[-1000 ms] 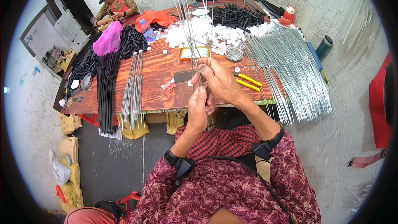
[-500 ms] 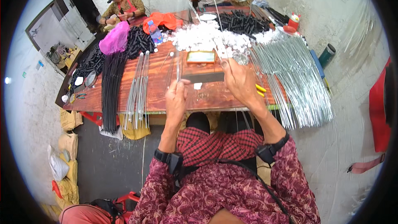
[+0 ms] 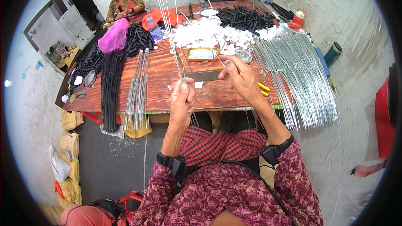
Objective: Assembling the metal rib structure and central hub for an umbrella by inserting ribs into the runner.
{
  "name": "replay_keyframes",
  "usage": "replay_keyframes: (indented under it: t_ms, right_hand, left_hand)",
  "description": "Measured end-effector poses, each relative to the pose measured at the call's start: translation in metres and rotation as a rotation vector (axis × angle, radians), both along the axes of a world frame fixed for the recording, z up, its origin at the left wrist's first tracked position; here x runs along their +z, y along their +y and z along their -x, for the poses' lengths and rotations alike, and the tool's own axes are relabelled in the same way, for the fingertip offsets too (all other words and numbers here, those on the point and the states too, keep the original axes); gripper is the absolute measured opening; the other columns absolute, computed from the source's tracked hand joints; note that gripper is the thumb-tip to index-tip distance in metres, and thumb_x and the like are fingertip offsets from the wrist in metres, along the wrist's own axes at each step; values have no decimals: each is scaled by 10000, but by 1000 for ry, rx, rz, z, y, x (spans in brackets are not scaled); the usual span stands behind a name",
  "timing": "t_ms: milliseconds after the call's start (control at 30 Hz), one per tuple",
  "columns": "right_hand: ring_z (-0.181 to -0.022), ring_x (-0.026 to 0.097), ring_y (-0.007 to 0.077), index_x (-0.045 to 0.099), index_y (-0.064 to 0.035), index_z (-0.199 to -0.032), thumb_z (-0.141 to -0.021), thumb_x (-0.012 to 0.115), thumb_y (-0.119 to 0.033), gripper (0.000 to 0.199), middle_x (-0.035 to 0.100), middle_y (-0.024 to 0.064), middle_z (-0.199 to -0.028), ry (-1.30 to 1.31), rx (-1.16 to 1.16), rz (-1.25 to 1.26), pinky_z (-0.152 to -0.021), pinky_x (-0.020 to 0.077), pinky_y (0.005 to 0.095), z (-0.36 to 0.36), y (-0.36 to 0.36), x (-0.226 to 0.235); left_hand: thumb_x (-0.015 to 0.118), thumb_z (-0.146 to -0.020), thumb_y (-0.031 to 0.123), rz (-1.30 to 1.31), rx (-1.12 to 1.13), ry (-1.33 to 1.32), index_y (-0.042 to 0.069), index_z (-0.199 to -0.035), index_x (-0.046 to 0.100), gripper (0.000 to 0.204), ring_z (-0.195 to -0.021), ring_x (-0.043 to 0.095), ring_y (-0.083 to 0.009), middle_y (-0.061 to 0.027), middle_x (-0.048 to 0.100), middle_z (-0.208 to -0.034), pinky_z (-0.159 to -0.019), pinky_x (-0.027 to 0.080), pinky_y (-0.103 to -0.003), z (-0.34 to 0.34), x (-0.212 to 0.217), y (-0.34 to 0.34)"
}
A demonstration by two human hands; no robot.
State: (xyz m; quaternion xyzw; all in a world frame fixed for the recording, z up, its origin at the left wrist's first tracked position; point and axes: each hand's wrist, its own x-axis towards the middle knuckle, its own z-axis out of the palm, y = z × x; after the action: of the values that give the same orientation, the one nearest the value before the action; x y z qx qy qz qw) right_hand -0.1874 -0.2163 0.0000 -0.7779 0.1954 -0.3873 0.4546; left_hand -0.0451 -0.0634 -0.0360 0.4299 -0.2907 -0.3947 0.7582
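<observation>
My left hand (image 3: pixel 183 102) is closed around several thin metal rods (image 3: pixel 171 31), which stand up from the fist and fan out slightly toward their tops. At the right, my right hand (image 3: pixel 243 79) has its thumb and fingers bent together at a thin rod, partly lost against the white pile behind it. Between the hands and a little beyond them lies a shallow yellow-rimmed tray (image 3: pixel 202 59) with pale contents. A dark flat strip (image 3: pixel 209 75) and a small white scrap (image 3: pixel 199 84) are on the wooden table (image 3: pixel 161 73) close by.
White caps (image 3: pixel 205 32) lie heaped beyond the tray. Silver rods (image 3: pixel 299 81) cover the right side; black rods (image 3: pixel 113 92) and white-capped rods (image 3: pixel 137 88) overhang the front edge at left. Black tubes (image 3: pixel 247 20), a bottle (image 3: pixel 154 29) and two people are across the table.
The rods in my left hand have come into view as a spread bundle leaning left. My right hand has moved slightly down and right, and its rod now leans further left.
</observation>
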Motion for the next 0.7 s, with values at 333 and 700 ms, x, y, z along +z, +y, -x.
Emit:
replay_keyframes:
  t_ms: [333,700]
  right_hand:
    - [-609,497,48,600,12,-1204,-1017,470,-361,437,657,35,-821,-5,162,-223,-535,403,202,-8,-3,-13]
    - [-538,364,23,548,-44,-958,-1006,494,-347,311,568,14,-724,-79,262,-600,-467,287,197,-11,-4,-18]
  left_hand:
    - [430,-1048,267,15,-44,116,102,-1082,517,190,-544,354,-19,27,475,-798,-431,256,-151,21,-20,-12]
    - [380,-1060,307,109,-85,155,90,-1080,507,252,-488,291,-20,23,453,-697,-409,240,-162,28,-22,-10]
